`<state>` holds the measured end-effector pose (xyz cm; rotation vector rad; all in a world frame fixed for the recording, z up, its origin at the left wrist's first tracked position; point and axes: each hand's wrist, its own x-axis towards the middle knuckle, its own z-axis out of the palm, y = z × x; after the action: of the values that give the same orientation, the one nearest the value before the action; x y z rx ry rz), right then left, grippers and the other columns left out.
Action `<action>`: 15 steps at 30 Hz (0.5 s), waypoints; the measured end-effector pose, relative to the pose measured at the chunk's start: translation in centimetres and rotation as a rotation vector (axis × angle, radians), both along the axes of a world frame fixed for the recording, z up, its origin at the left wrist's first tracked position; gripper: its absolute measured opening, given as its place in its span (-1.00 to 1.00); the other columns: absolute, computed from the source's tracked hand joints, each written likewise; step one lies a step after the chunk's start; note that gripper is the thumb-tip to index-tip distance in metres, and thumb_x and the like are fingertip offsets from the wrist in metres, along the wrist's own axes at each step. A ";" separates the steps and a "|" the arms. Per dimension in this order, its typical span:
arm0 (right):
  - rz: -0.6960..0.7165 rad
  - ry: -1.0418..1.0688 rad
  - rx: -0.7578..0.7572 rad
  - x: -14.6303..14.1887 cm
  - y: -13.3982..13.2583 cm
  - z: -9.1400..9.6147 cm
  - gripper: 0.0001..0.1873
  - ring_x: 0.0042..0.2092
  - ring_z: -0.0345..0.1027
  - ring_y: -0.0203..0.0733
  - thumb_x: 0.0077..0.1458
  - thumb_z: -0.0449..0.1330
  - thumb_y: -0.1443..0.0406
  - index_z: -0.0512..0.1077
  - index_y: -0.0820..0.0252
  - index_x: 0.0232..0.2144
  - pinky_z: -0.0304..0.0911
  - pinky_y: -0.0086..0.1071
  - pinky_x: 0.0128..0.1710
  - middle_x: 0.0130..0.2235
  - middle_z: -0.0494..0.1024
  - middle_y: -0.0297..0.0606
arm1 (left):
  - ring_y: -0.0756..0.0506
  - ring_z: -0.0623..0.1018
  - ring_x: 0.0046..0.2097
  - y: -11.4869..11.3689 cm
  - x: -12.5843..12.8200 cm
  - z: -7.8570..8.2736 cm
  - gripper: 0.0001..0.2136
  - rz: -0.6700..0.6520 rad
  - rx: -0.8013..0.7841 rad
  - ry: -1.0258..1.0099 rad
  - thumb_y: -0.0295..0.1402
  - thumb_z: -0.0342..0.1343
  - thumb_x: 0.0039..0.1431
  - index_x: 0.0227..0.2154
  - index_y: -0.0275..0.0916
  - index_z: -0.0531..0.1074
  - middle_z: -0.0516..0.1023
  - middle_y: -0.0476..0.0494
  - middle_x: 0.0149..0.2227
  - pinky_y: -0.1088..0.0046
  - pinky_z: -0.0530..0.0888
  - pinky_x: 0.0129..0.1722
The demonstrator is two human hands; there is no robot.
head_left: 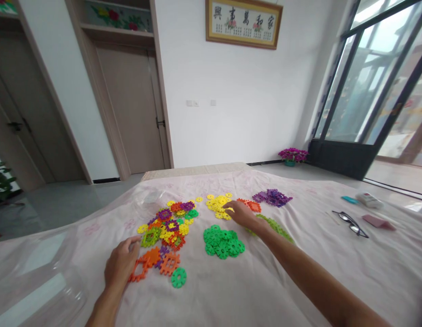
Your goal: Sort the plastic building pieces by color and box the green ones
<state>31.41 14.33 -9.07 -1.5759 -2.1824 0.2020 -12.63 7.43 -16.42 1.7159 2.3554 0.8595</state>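
Observation:
My left hand (121, 263) rests at the near left edge of a mixed heap of plastic interlocking pieces (169, 229), its fingers loosely bent, with nothing visible in them. Beside it lie an orange square piece (139, 270) and a lime piece (150, 236). Over the right side of a yellow pile of round notched pieces (215, 204) reaches my right hand (240, 212), thumb and fingers apart. Nearer me is a green pile (223, 241). Behind my right hand and wrist, orange pieces (253, 205) and a lime pile (277, 227) are partly hidden. A purple pile (274, 197) lies farther right.
Clear plastic containers (37, 277) stand at left, another clear one (149, 200) behind the heap. Eyeglasses (350, 223), a pink case (379, 222), a white packet (369, 200) and a blue item (350, 199) lie right on the pale cloth (204, 295).

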 end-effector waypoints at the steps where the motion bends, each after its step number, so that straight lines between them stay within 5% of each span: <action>1: 0.079 0.013 0.005 -2.0 -1.0 -0.3 -0.67 0.03 0.40 -0.14 0.18 0.09 0.31 0.54 0.16 -0.05 0.20 -0.34 0.08 0.00 0.57 -0.17 | -0.19 0.55 0.01 0.0 0.1 0.0 -0.63 -0.014 -0.001 -0.012 -0.14 -0.11 0.26 -0.04 -0.11 0.49 0.57 -0.11 0.03 0.30 0.46 -0.08; 5: 0.278 -0.007 -0.005 -9.4 -4.6 -1.4 -0.71 0.00 0.40 -0.10 0.17 0.14 0.28 0.54 0.11 -0.08 0.22 -0.31 0.03 -0.08 0.59 -0.18 | -0.18 0.45 0.16 0.0 0.6 -0.1 -0.52 -0.135 0.038 -0.007 -0.10 -0.21 0.31 0.15 -0.22 0.31 0.48 -0.23 0.14 0.24 0.33 0.14; 9: 0.325 -0.071 0.039 -14.9 -6.3 -1.8 -0.68 -0.03 0.37 -0.05 0.19 0.17 0.14 0.48 0.11 -0.05 0.24 -0.27 -0.05 -0.08 0.53 -0.14 | -0.13 0.31 0.28 0.2 0.8 -0.7 -0.46 -0.270 0.036 0.049 -0.11 -0.29 0.34 0.25 -0.28 0.19 0.34 -0.27 0.26 0.26 0.16 0.27; 15: 0.280 -0.123 -0.022 -18.6 -5.5 -2.6 -0.56 -0.04 0.33 0.02 0.03 0.32 0.12 0.41 0.13 -0.06 0.24 -0.24 -0.14 -0.07 0.45 -0.11 | -0.16 0.24 0.32 0.3 1.3 -1.1 -0.46 -0.321 -0.006 0.143 -0.07 -0.22 0.31 0.26 -0.19 0.21 0.30 -0.20 0.29 0.22 0.09 0.30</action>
<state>12.80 8.83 -11.70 -1.3200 -2.5010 0.2200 -11.38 7.77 -17.47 2.1382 2.0708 0.6961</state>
